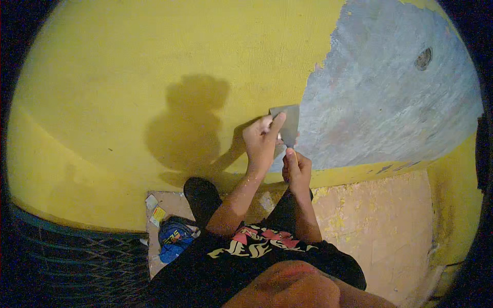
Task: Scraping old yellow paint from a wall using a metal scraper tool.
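A putty knife (291, 121) with a wide metal blade lies against the wall, at the border between yellow paint (246, 50) and a bare grey-blue patch (369, 100). My right hand (298, 169) is closed around its handle, below the blade. My left hand (264, 134) is at the blade's left side, thumb on the blade's face; its other fingers are partly hidden, so their hold is unclear. The edge of the yellow paint is ragged up and to the right of the blade. Shadows of the hands and head fall on the paint at left.
Yellow paint flakes are scattered over the light board or floor (377, 219) below the wall at right. A blue and black bag (173, 238) and a small yellow packet (158, 215) lie at lower left, beside a dark metal lattice (88, 258). The patch has a small hole (424, 59).
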### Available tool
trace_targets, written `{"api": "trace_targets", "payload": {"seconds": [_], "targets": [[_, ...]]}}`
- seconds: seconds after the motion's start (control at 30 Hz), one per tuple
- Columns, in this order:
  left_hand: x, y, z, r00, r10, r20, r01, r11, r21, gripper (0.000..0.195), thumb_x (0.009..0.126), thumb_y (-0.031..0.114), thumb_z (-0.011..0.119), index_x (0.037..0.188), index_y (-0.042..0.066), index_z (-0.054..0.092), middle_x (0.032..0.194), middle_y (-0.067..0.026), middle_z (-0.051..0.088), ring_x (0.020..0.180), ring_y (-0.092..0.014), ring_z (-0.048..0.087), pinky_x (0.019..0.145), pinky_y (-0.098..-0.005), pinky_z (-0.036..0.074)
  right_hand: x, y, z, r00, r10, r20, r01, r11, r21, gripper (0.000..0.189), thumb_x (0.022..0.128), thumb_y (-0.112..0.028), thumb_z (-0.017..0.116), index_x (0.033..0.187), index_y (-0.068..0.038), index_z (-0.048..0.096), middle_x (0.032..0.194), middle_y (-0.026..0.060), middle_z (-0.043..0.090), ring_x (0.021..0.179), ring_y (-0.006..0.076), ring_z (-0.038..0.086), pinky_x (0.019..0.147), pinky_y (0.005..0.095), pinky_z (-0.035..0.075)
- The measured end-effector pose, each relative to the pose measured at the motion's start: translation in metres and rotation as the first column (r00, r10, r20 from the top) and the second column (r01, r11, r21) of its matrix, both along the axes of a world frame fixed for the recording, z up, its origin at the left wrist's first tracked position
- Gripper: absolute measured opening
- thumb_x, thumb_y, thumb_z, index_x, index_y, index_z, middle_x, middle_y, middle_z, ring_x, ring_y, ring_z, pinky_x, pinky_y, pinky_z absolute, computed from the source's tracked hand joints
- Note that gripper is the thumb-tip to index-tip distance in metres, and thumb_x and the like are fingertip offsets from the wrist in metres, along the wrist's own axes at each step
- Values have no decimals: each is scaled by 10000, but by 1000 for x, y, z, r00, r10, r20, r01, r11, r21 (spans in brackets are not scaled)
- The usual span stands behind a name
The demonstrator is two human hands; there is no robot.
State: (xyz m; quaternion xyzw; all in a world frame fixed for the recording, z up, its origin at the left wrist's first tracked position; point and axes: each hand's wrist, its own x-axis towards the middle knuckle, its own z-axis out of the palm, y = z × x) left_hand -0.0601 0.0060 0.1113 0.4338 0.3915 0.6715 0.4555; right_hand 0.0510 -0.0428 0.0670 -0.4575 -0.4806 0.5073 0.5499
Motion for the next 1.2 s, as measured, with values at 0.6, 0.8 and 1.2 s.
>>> {"api": "trace_targets", "payload": {"seconds": [0.6, 0.8, 1.2], "targets": [[-45, -24, -25, 852, -291, -436, 309, 951, -30, 412, 855, 112, 693, 1220, -32, 568, 1138, -123, 654, 980, -219, 649, 828, -339, 527, 8, -24, -41, 998, -59, 15, 58, 997, 49, 440, 997, -386, 509, 655, -112, 472, 551, -64, 384, 476, 41, 334, 427, 255, 247], [-56, -20, -59, 554, -337, -761, 272, 938, -217, 637, 755, 71, 760, 1323, -12, 483, 1174, -152, 628, 1065, -246, 608, 851, -367, 524, 2, -21, -33, 1000, -20, 7, 20, 1000, -14, 444, 993, -407, 513, 665, -109, 473, 544, -67, 379, 443, 45, 349, 401, 247, 270], [-26, -24, 2, 933, -352, -74, 334, 925, -181, 182, 928, 109, 610, 1000, -58, 597, 927, -95, 655, 821, -194, 685, 687, -302, 593, -14, -19, -32, 997, -73, -35, 73, 997, -15, 465, 1005, -396, 491, 640, -116, 426, 533, -56, 368, 397, 41, 321, 364, 230, 231]]}}
